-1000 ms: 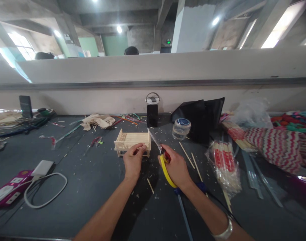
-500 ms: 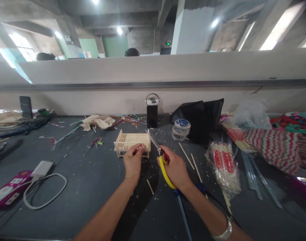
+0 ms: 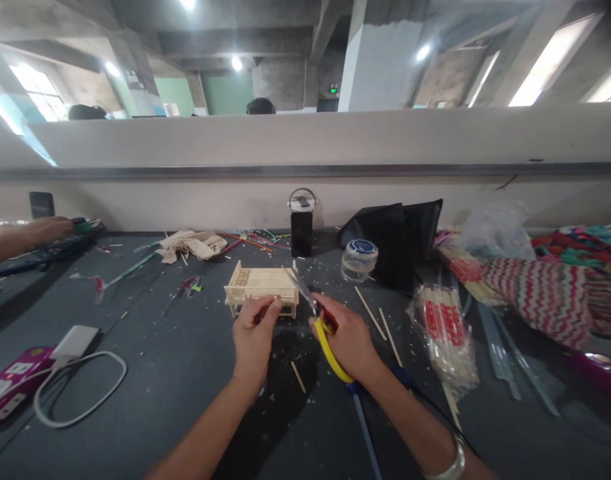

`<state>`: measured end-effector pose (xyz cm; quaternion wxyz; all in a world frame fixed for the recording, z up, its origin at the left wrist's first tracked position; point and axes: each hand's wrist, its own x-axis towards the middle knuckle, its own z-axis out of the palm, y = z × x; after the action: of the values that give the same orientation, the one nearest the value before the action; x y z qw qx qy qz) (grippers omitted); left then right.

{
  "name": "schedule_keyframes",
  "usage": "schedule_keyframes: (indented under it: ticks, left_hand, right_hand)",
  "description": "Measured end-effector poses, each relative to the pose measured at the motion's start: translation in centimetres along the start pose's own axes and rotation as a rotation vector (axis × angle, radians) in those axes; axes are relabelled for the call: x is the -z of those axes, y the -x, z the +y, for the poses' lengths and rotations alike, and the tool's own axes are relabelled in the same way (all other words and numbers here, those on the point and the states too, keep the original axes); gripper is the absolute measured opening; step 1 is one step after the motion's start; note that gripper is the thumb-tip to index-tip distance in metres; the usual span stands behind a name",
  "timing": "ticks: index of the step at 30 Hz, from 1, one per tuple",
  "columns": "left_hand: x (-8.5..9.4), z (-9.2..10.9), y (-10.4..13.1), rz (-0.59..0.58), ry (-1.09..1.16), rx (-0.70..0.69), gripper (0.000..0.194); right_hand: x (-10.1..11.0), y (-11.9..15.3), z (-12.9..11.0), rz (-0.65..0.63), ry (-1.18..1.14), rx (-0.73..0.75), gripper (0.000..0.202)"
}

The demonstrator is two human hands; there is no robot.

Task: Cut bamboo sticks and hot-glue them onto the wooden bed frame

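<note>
A small model made of pale wooden sticks [image 3: 268,277], shaped like a little bed or bench, stands on the dark table. My left hand [image 3: 251,333] is at its front edge, thumb and fingertips pinched together; whatever lies between them is too small to make out. In my right hand [image 3: 349,339] is a pair of scissors with a yellow handle [image 3: 331,353]. Their blades [image 3: 303,289] point up and left, overlapping the model's right end in view. Below the hands lies a short loose stick [image 3: 298,377].
A lidded clear jar [image 3: 359,261] and black bag [image 3: 415,240] stand behind my right hand. Right lie bagged sticks [image 3: 444,320] and glue sticks [image 3: 518,357]. A phone [image 3: 301,235] stands behind the model. Left are a purple power strip [image 3: 18,380] and another person's hand [image 3: 48,230].
My left hand has drawn slightly back from the model, toward me and left. Another person's hand has come in at the far left. The scissors remain in my right hand.
</note>
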<state>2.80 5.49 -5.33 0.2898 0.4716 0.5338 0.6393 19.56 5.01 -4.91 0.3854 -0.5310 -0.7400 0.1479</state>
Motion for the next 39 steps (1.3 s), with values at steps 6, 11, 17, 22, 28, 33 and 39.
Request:
schedule_keyframes:
  ticks: [6, 11, 17, 22, 28, 33, 39]
  left_hand:
    - [2.5, 2.7, -1.5, -0.286, 0.035, -0.113, 0.012]
    - [3.0, 2.8, -3.0, -0.475, 0.081, -0.213, 0.012]
    - [3.6, 0.7, -3.2, -0.546, 0.201, -0.228, 0.013]
    - [4.1, -0.3, -3.2, -0.623, 0.346, -0.202, 0.018]
    - [4.3, 0.0, -3.0, -0.631, 0.321, -0.208, 0.018]
    - [4.4, 0.1, -3.0, -0.629, 0.324, -0.241, 0.020]
    - [4.3, 0.2, -3.0, -0.613, 0.296, -0.276, 0.019]
  right_hand:
    - [0.5, 0.4, -0.6, -0.085, 0.092, 0.154, 0.049]
    - [1.0, 0.3, -0.6, -0.103, 0.141, 0.230, 0.058]
    - [1.0, 0.4, -0.9, -0.098, 0.196, 0.289, 0.057]
    - [0.6, 0.6, -1.0, -0.136, 0.226, 0.301, 0.058]
    - [0.5, 0.8, -1.1, -0.148, 0.217, 0.302, 0.059]
    - [0.6, 0.9, -1.3, -0.151, 0.228, 0.307, 0.059]
    - [0.5, 1.0, -1.5, -0.154, 0.205, 0.317, 0.054]
